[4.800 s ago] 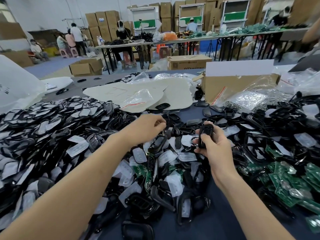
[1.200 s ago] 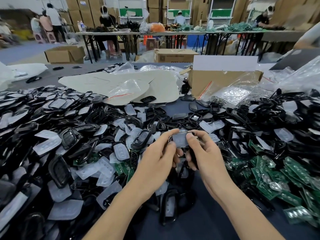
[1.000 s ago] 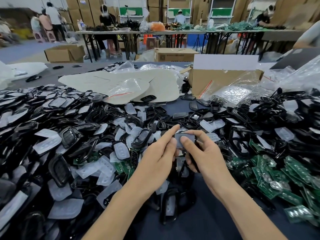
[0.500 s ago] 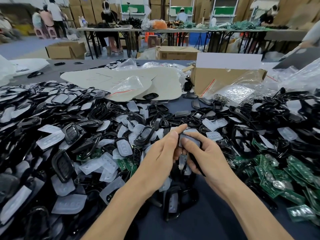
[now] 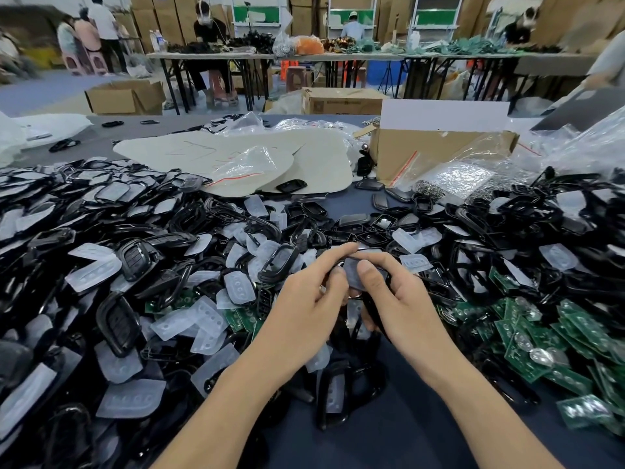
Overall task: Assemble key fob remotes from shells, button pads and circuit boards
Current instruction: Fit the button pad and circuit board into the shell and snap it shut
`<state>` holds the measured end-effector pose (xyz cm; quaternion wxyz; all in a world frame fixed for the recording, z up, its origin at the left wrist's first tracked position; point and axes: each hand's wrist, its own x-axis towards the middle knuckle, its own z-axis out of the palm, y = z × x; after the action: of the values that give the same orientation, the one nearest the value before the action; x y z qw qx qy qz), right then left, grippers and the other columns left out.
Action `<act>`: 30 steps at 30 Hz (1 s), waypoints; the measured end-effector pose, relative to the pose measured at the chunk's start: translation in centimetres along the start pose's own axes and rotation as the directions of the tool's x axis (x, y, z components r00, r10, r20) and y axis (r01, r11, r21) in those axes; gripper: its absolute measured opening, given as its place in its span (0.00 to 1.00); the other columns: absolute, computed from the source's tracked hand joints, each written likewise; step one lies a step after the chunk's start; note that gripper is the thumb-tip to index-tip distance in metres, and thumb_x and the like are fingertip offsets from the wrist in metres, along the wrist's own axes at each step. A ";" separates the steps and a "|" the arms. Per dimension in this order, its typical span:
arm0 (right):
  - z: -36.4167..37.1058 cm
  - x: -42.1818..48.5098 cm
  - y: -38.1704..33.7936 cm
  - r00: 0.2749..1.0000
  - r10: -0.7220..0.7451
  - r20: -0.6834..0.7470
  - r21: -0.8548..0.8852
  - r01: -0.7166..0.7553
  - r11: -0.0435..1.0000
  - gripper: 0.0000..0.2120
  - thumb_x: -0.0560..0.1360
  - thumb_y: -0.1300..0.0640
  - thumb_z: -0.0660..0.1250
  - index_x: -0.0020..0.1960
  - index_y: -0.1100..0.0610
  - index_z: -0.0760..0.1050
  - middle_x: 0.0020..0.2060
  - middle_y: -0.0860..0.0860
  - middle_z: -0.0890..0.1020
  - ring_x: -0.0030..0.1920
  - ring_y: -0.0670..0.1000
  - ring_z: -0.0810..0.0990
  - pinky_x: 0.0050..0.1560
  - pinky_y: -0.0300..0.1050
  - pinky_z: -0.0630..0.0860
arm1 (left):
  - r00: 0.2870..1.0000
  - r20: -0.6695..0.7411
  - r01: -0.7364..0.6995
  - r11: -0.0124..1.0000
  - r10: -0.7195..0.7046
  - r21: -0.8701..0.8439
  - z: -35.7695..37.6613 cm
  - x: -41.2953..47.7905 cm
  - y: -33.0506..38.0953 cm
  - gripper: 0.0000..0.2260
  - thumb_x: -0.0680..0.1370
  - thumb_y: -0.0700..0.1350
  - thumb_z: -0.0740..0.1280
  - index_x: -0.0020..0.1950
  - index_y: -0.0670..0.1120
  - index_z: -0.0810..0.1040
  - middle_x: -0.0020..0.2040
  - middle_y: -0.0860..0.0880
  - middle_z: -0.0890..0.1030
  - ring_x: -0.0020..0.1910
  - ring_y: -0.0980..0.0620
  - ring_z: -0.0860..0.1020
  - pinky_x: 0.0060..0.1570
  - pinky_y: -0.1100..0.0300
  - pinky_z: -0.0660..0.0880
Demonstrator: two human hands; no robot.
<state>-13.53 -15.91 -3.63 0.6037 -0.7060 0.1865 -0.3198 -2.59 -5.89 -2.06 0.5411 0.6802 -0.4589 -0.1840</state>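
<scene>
Over on the left, a deep heap of black shells (image 5: 101, 204) covers the tabletop (image 5: 406, 434), with cloudy clear button pads (image 5: 94, 269) scattered through and over them. Behind that heap lie a few pale cream sheets (image 5: 236, 154) with a crumpled plastic bag (image 5: 247, 164) resting on top. Toward the middle, the person's left hand (image 5: 304, 309) reaches in from below, its grip narrow, thumb and forefinger pinching the left edge of a half-built key fob (image 5: 353, 277). The fob sits just above the pile, between the two hands, its greyish pad face turned up. The right hand (image 5: 399, 306) meets it from the other side, thumb pressed onto the pad and the other fingers curled beneath, so its grip holds the fob too. Further right, green circuit boards (image 5: 527, 340) lie in a loose spread among more black shells. Behind them stands an open cardboard box (image 5: 433, 150) with a bag of small shiny parts (image 5: 456, 177) leaning against its front.
</scene>
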 end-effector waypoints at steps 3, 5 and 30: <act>0.0 -0.1 0.0 0.999 -0.042 -0.020 -0.048 0.041 0.998 0.09 0.83 0.52 0.62 0.53 0.42 0.80 0.38 0.52 0.83 0.33 0.47 0.78 0.32 0.36 0.77 | 1.000 -0.013 0.017 1.000 -0.017 -0.011 0.1 -0.1 -0.6 0.19 0.84 0.43 0.55 0.64 0.66 0.73 0.33 0.53 0.77 0.32 0.56 0.73 0.35 0.56 0.72; 0.0 -0.1 0.0 0.998 -0.048 -0.036 -0.062 0.046 0.997 0.09 0.83 0.51 0.62 0.53 0.41 0.80 0.41 0.51 0.83 0.33 0.46 0.79 0.32 0.36 0.77 | 1.000 -0.011 0.014 0.999 -0.014 -0.033 0.2 -0.2 -0.6 0.16 0.85 0.46 0.57 0.66 0.65 0.73 0.35 0.58 0.79 0.35 0.59 0.77 0.38 0.62 0.74; 0.5 0.3 0.2 0.995 0.091 0.048 0.187 -0.098 0.977 0.10 0.83 0.49 0.62 0.58 0.40 0.80 0.39 0.49 0.83 0.24 0.46 0.73 0.24 0.35 0.68 | 0.971 -0.223 -0.004 0.930 -0.084 -0.368 2.5 -0.2 -0.3 0.06 0.83 0.42 0.62 0.57 0.48 0.78 0.47 0.54 0.85 0.46 0.59 0.83 0.44 0.65 0.78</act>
<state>-12.98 -15.80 -3.79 0.6862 -0.6418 0.1767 -0.2932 -4.40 -7.13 -3.28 0.7048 0.5938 -0.3354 -0.1956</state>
